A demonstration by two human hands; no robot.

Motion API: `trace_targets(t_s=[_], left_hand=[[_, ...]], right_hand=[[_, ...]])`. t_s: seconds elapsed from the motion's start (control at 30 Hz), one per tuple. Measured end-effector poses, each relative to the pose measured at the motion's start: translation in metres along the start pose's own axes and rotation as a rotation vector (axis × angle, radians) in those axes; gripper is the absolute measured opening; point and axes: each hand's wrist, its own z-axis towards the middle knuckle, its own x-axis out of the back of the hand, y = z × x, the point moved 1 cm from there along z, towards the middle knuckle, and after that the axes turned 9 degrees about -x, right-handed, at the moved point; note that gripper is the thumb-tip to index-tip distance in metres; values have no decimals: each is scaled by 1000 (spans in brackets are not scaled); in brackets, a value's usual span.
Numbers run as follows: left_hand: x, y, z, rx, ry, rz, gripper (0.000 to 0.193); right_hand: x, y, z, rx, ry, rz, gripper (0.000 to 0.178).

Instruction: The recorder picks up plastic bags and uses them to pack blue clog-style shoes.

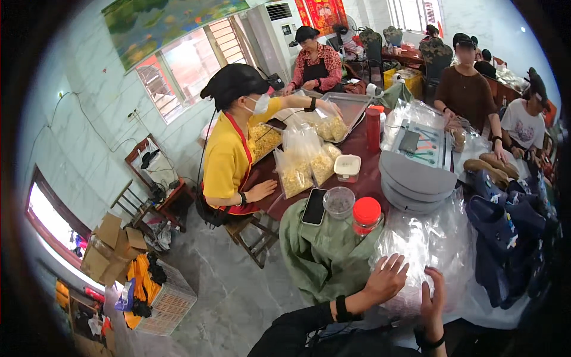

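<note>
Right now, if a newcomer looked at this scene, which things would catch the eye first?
Probably the person's own two hands at the lower edge, the left hand and right hand resting on a heap of clear plastic bags. Next, the red-lidded jar just beyond them on the dark red table, and the co-worker in a yellow shirt at the table's left, beside bags of yellow food.

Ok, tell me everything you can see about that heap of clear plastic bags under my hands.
The heap of clear plastic bags is thin, glossy, crinkled film, see-through with white glare. It lies loosely piled on the table's near end, beside the green cloth and just below the red-lidded jar. The left hand rests spread on its near edge, and the right hand presses on it edge-up. Dark blue shoes lie along its right side. Single bags cannot be told apart.
</note>
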Motion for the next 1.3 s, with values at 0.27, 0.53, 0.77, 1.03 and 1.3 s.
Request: trace_targets(t_s=[0.27, 0.53, 0.77, 1.03, 1.3], left_hand=[[-7, -6, 14, -182, -4, -49, 37], [-28, -4, 19, -158, -129, -157, 41], [-23, -5, 32, -58, -163, 35, 58], [-81, -6, 22, -181, -142, -112, 62], [-84, -14, 9, -236, -223, -83, 37]], right_hand=[[2, 49, 20, 52, -38, -600, 43], [-1, 72, 13, 136, -135, -794, 32], [-2, 56, 17, 212, -169, -644, 24], [-3, 69, 15, 226, -70, -642, 27], [11, 106, 15, 156, -2, -965, 40]])
